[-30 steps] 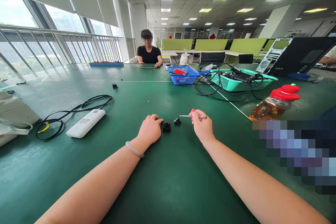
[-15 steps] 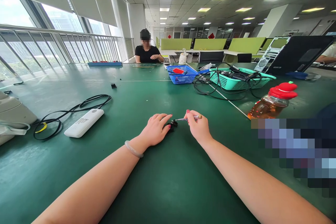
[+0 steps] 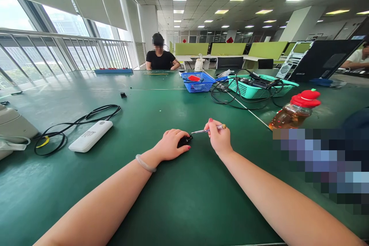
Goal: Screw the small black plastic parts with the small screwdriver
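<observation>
- Left hand (image 3: 170,147) clamped over small black plastic part (image 3: 184,140) on table (image 3: 184,200).
- Right hand (image 3: 219,138) pinches thin screwdriver (image 3: 206,130), tip touching part.
- Part likely light, rigid, skittish: hold by its sides.

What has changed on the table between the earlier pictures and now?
The left hand moved right and closed over the two small black parts, which lay apart and untouched before. The right hand shifted slightly left, bringing the screwdriver tip down to the parts. The right hand's grip, the white power bank and the bottle stayed as they were.
</observation>
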The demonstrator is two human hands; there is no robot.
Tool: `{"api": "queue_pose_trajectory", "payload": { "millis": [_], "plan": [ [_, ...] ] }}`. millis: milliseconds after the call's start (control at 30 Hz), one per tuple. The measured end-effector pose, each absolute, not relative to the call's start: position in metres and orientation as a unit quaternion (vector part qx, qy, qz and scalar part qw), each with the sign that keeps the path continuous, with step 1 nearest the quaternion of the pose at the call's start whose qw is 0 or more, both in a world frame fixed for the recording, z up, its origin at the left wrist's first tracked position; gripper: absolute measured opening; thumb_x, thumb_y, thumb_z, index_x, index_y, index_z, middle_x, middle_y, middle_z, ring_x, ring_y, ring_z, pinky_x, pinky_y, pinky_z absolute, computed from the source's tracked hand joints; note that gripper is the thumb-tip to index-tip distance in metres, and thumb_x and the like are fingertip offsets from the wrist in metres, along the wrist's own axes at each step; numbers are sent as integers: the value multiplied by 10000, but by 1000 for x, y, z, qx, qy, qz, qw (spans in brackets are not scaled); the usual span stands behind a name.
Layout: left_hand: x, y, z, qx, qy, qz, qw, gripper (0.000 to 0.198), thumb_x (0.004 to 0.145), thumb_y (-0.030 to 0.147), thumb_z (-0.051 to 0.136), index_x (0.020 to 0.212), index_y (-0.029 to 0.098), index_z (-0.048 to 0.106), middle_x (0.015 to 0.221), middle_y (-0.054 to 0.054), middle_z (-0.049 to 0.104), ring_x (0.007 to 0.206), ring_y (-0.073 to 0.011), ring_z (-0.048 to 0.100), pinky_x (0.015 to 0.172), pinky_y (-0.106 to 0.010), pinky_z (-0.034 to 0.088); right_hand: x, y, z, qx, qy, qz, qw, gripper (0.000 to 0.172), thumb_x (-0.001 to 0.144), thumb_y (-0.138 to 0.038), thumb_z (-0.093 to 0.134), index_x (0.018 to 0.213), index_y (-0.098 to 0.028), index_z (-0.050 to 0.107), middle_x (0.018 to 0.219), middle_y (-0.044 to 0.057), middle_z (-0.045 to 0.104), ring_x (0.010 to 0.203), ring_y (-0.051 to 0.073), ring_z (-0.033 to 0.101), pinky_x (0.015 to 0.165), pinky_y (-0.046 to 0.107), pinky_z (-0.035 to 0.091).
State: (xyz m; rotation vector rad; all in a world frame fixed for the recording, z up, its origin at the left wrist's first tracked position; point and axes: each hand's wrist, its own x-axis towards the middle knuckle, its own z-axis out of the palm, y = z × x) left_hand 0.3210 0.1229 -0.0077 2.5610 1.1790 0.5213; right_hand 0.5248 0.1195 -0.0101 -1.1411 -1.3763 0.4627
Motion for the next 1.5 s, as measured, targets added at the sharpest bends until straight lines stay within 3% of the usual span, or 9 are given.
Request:
{"api": "queue_pose_trajectory", "payload": {
  "millis": [267, 633, 1100, 1500],
  "plan": [
    [328, 123, -13, 875, 431, 179, 128, 534, 835, 493, 568, 1308, 276, 449, 1249, -71, 600, 1194, -268, 498, 1085, -503, 289, 522, 118, -8, -499, -616, 155, 590, 487, 908, -477, 396, 524, -204, 516, 473, -24, 438, 469, 116, 430, 499, 257, 342],
    [335, 124, -16, 881, 425, 183, 100, 240, 864, 437, 534, 1003, 242, 548, 1067, -32, 636, 1058, -235, 539, 1014, -469, 363, 519, 111, -5, -482, -646, 112, 582, 496, 927, -456, 375, 513, -210, 495, 480, -16, 476, 486, 125, 464, 529, 259, 362],
    [325, 105, -12, 903, 397, 144, 78, 249, 938, 387, 415, 1072, 246, 571, 1032, -49, 594, 1025, -224, 514, 1012, -449, 380, 520, 110, -7, -461, -684, 88, 559, 493, 927, -446, 354, 509, -216, 480, 504, -5, 500, 541, 138, 490, 576, 262, 381],
    [198, 37, 3, 838, 525, 129, 73, 321, 919, 439, 393, 1082, 245, 592, 1076, -57, 631, 1066, -231, 533, 990, -404, 416, 517, 108, -5, -449, -698, 63, 554, 479, 931, -401, 340, 507, -223, 474, 533, 8, 555, 586, 153, 528, 647, 284, 413]
  ]
}}
